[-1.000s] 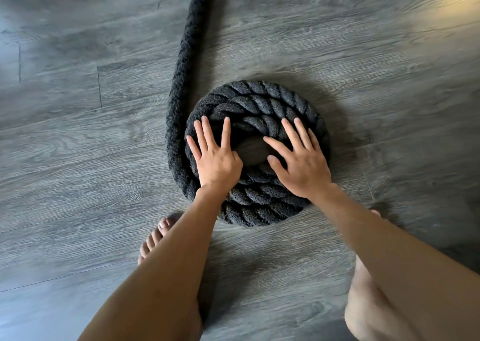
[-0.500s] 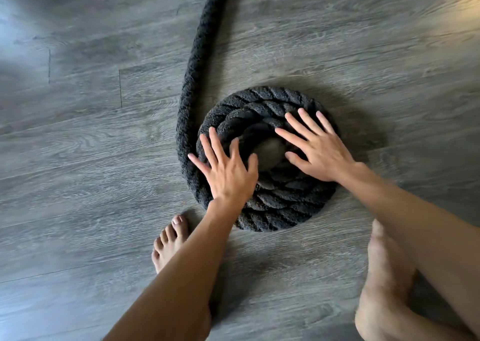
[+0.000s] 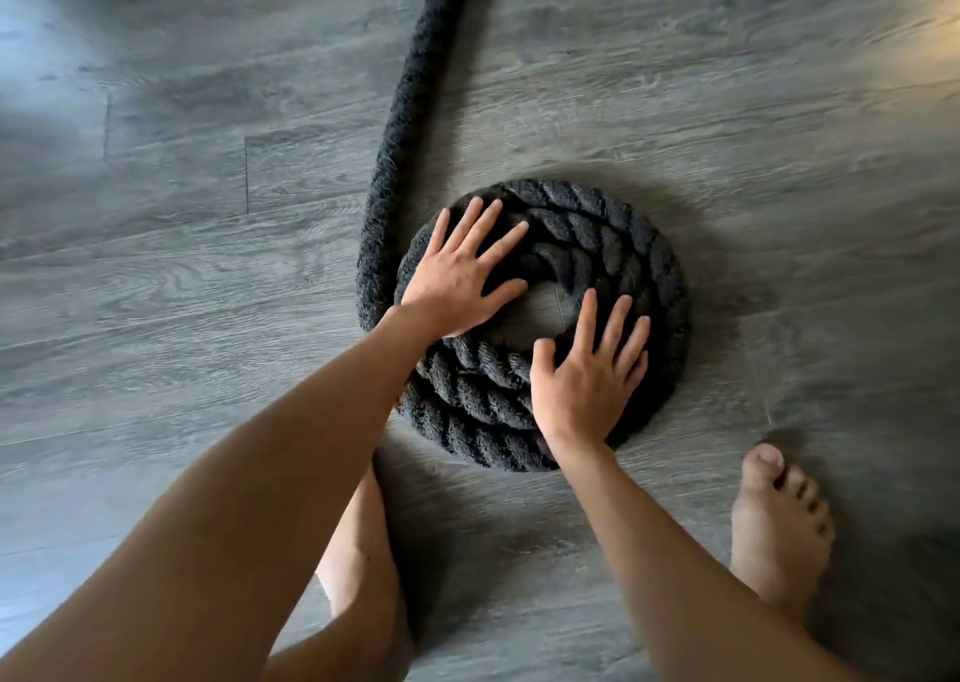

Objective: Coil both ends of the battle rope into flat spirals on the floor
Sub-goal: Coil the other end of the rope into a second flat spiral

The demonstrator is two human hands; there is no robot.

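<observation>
Left hand (image 3: pixel 457 276) and right hand (image 3: pixel 587 385) have crept clockwise, splayed flat on my thick black rope spiral (image 3: pixel 639 245). Mid-winding; I'd feed its tail (image 3: pixel 410 84) in next.

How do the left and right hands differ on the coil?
The left hand lies on the coil's far-left side; the right hand lies on its near-right side. The left fingers angle rightward; the right fingers point nearly straight away. Both lie flat, fingers spread, holding nothing.
</observation>
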